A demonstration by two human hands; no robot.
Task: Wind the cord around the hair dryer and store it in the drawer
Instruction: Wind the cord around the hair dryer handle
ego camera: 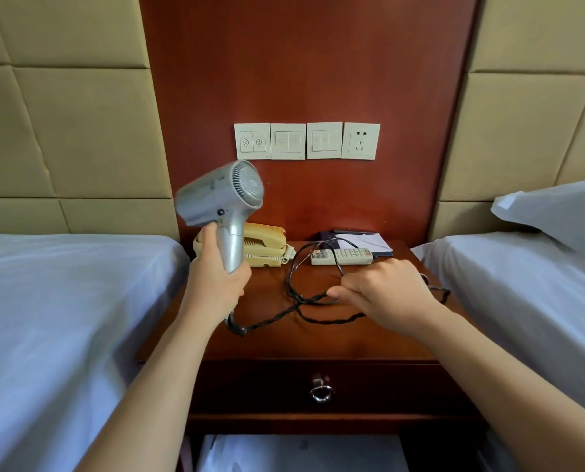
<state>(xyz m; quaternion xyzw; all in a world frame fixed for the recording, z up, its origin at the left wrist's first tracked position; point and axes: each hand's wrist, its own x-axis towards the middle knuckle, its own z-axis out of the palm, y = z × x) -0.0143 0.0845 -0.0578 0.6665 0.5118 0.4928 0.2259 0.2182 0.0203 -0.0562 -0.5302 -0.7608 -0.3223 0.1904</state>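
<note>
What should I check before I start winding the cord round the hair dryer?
1. Grip on the hair dryer: the left hand holds its handle. Ok.
2. Hold on the cord: the right hand pinches it. Ok.
3. Unplugged: the wall socket is empty. Ok.
4. No snags: a cord loop lies across the remote. Not ok.
5. Plug end: hidden. Cannot tell.
6. Storage ready: the drawer is shut. Not ok.

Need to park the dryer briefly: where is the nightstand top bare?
Bare: the front strip of the nightstand between the cord loops and the drawer edge. Crowded: the back, with telephone, remote and notepad; the cord sprawls mid-top.
</note>
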